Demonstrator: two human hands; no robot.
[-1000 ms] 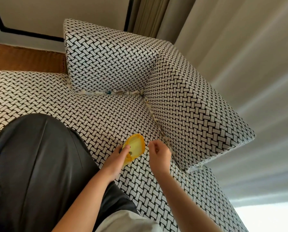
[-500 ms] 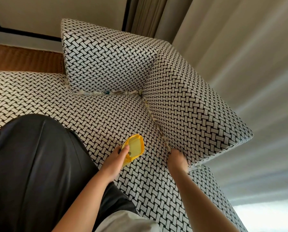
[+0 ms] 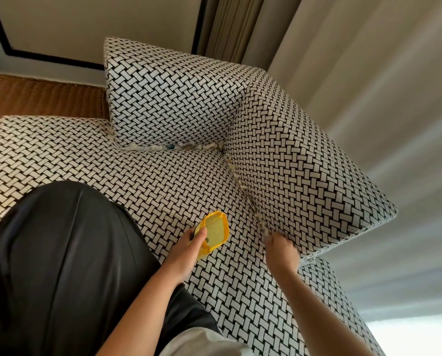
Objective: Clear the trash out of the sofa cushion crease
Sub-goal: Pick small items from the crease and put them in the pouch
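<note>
My trouser leg (image 3: 60,253) lies at the far left of the seat cushion (image 3: 142,181), well apart from the crease. Nearer the crease, my left hand (image 3: 186,255) is closed around a yellow container (image 3: 213,233), thumb pressed on its rim, with the open mouth tilted toward the crease. The crease (image 3: 243,186) runs where the seat cushion meets the side cushion (image 3: 299,176); pale scraps of trash (image 3: 259,219) are wedged along it, and a second run of scraps (image 3: 168,147) sits under the back cushion (image 3: 173,88), left of the corner. My right hand (image 3: 281,249) is at the near end of the crease, fingertips pushed into the seam against the side cushion; I cannot tell whether they are pinching a scrap, since the fingers are hidden and blurred. Judged from appearance, the trash is light, thin and easily torn or scattered, so take each piece by its exposed edge with thumb and forefinger, lift straight out of the seam, and carry it to the container beside the crease. The soft cushion should yield if pressed aside.
</note>
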